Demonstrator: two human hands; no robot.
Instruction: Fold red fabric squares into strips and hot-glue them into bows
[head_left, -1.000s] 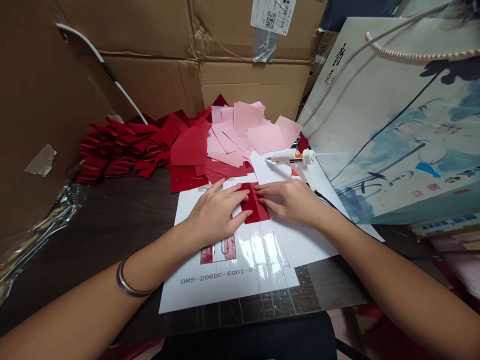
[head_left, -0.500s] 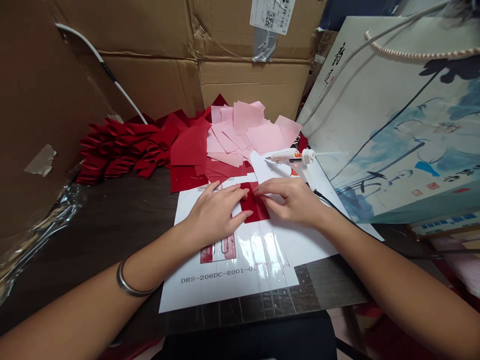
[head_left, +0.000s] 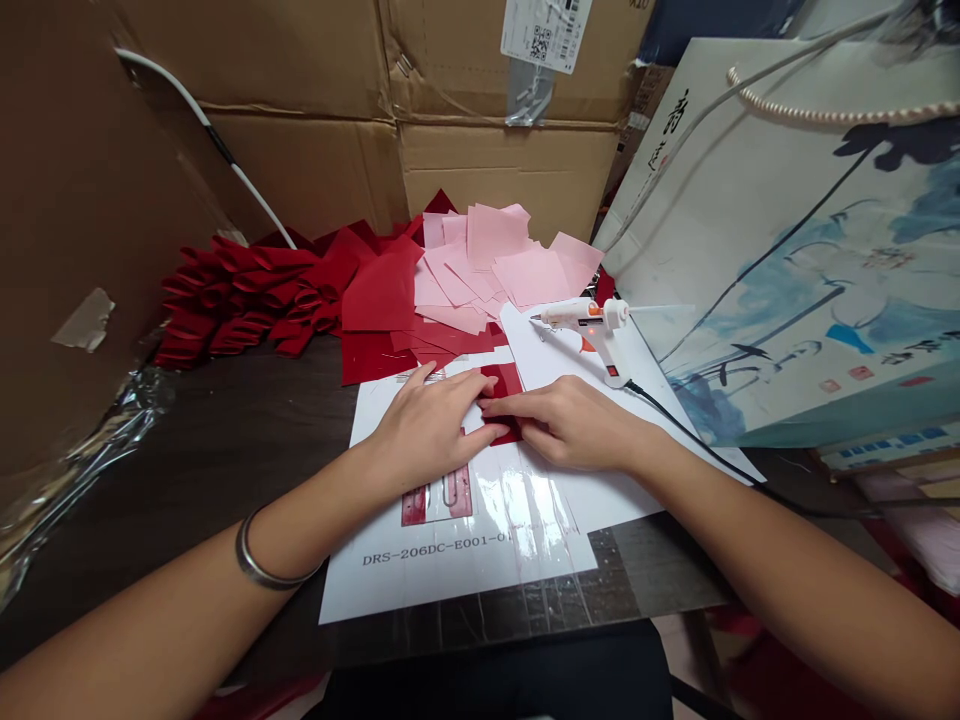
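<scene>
A small dark red piece [head_left: 507, 380] lies on the white printed sheet [head_left: 457, 585] between my hands. My left hand [head_left: 439, 425] rests on the sheet with its fingers apart, fingertips and thumb on the left edge of the red piece. Across the piece reaches the index finger of my right hand [head_left: 574, 425], its tip close to my left fingertips. The other right fingers are curled near the piece's right edge; whether they hold anything is hidden. A white glue gun [head_left: 592, 318] stands behind my right hand, its cord running right.
Folded red pieces [head_left: 247, 295] are heaped at the back left. Pink squares [head_left: 517, 260] and flat red squares [head_left: 379, 285] lie behind the sheet. Cardboard [head_left: 502, 180] walls the back; a painted paper bag [head_left: 795, 250] stands right.
My right hand has moved left and slightly nearer to me, and its index finger now lies across the red piece. More of the glue gun's handle shows. My left hand has hardly moved.
</scene>
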